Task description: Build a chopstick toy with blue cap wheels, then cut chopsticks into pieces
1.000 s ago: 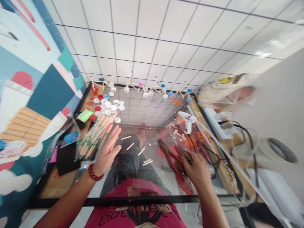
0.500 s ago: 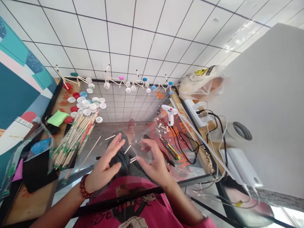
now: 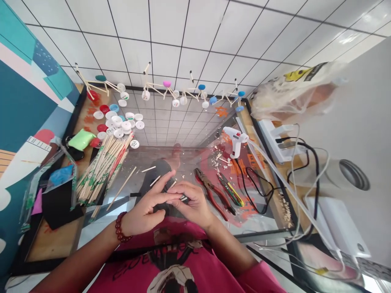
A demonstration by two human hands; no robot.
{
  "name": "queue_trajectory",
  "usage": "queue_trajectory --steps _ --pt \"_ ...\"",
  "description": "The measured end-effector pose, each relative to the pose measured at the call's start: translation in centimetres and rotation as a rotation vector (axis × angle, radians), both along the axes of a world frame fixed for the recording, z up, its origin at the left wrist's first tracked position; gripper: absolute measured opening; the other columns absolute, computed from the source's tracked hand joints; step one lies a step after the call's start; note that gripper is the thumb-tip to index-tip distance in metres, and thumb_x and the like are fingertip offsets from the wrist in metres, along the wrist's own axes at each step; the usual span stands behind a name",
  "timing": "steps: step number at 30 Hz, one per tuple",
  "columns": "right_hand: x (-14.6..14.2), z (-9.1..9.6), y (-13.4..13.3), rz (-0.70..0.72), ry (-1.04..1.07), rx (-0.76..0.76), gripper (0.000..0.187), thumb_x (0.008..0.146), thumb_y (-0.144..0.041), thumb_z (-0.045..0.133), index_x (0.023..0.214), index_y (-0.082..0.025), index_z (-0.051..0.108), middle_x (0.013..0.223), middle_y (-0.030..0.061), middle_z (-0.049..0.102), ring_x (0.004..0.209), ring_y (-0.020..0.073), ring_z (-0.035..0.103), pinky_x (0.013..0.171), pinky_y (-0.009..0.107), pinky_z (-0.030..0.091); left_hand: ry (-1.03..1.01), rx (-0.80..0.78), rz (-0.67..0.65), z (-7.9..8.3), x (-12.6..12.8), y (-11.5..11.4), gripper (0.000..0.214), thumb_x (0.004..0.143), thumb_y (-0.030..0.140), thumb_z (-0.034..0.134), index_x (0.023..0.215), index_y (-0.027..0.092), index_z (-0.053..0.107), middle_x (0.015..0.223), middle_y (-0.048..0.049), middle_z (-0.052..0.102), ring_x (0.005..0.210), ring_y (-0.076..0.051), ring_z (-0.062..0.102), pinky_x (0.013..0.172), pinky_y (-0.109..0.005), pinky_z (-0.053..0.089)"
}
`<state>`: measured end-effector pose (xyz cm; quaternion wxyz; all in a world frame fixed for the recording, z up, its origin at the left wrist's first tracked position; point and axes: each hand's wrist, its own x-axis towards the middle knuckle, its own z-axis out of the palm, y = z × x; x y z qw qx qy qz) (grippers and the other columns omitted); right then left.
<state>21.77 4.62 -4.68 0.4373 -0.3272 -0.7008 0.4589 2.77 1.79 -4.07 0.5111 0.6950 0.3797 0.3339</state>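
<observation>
My left hand (image 3: 150, 205), with a red bead bracelet (image 3: 120, 228) on its wrist, is open, its fingers stretched toward the right. Its fingers meet the tips of my right hand (image 3: 193, 203), whose thumb and fingers are pinched together. Short pale stick pieces (image 3: 183, 198) show in the gap of the right hand; whether they are gripped or lie beneath is unclear. Other short sticks (image 3: 148, 169) lie on the clear tabletop (image 3: 171, 156) just beyond. To the right of my right hand are red-handled pliers (image 3: 215, 193) and a yellow-and-black cutter knife (image 3: 234, 191).
A white glue gun (image 3: 235, 140) with a cord lies on the right, near a power strip (image 3: 275, 140) and plastic bag (image 3: 299, 93). Bundled wooden sticks (image 3: 104, 171) and bottle caps (image 3: 117, 122) lie left. Stick-and-cap figures (image 3: 165, 87) line the far edge.
My hands were apart with fingers spread; now they have come together, and the right fingers have closed into a pinch. The camera view has shifted, so the table things appear farther right.
</observation>
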Motion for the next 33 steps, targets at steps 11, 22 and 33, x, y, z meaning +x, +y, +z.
queue_trajectory --steps 11,22,33 --pt "0.9 -0.5 -0.7 -0.144 -0.195 0.156 0.033 0.090 -0.023 0.069 0.121 -0.024 0.058 0.098 0.0044 0.064 0.071 0.0134 0.060 0.070 0.029 0.057 0.134 0.198 0.421 0.7 -2.4 2.1 0.044 0.092 0.011 0.053 0.130 0.027 0.064 0.145 -0.0090 0.055 0.136 -0.024 0.051 0.115 -0.046 0.043" --pt "0.6 -1.7 -1.0 -0.121 -0.300 0.397 0.025 0.091 -0.012 0.063 0.114 -0.021 0.062 0.099 0.0079 0.070 0.087 0.0200 0.067 0.075 0.034 0.057 0.072 0.235 0.716 -0.4 -6.8 7.0 0.046 0.086 0.020 0.061 0.131 0.021 0.061 0.126 -0.0105 0.065 0.110 -0.021 0.067 0.102 -0.041 0.054" --pt "0.4 -1.5 -1.1 -0.078 -0.350 0.497 0.023 0.091 -0.007 0.058 0.108 -0.022 0.063 0.092 0.0055 0.071 0.078 0.0184 0.063 0.071 0.036 0.049 0.825 0.505 0.589 1.0 -8.4 9.6 0.078 0.081 0.013 0.062 0.152 0.016 0.032 0.118 -0.0137 0.068 0.113 -0.034 0.059 0.100 -0.051 0.046"
